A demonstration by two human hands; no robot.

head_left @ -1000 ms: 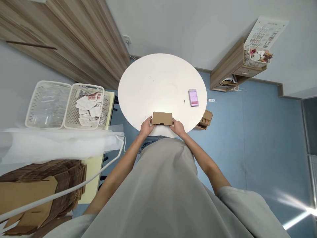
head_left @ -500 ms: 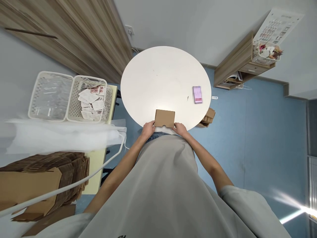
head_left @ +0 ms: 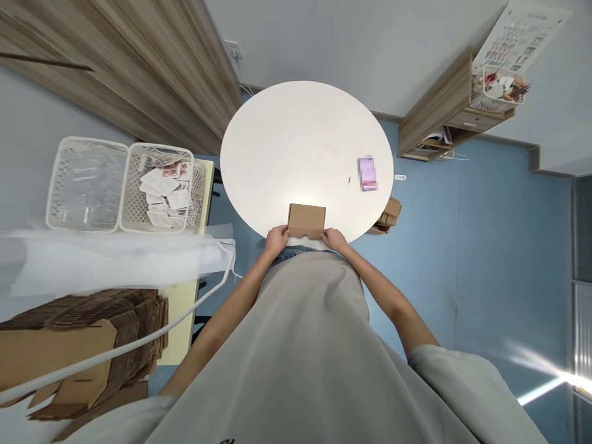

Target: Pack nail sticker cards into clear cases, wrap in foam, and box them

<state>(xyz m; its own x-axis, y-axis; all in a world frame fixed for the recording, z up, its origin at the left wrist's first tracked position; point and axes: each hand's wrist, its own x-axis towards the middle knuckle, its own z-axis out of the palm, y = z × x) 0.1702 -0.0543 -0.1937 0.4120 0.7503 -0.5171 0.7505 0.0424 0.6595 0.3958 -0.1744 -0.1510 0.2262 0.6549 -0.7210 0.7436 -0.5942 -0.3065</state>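
Note:
A small brown cardboard box [head_left: 306, 220], its lid down, is at the near edge of the round white table [head_left: 300, 135]. My left hand [head_left: 277, 239] is closed on the box's near left corner. At the opposite near corner, my right hand [head_left: 335, 239] pinches it in the same way. A notch shows in the middle of the box's near edge. Farther right on the table lies a pinkish, pixelated rectangular item [head_left: 367, 173], which neither hand touches.
To the left, white baskets [head_left: 124, 185] hold clear bags and printed packets. Below them are a roll of white sheeting [head_left: 120, 262] and stacked flat cardboard [head_left: 92, 345]. A container of folded cardboard [head_left: 388, 214] stands beyond the table's right edge, near a wooden cabinet [head_left: 439, 105].
The box has tilted so that more of its top shows, and my hands have shifted to its near corners. The view has moved slightly. In the last half second the grip looks unchanged.

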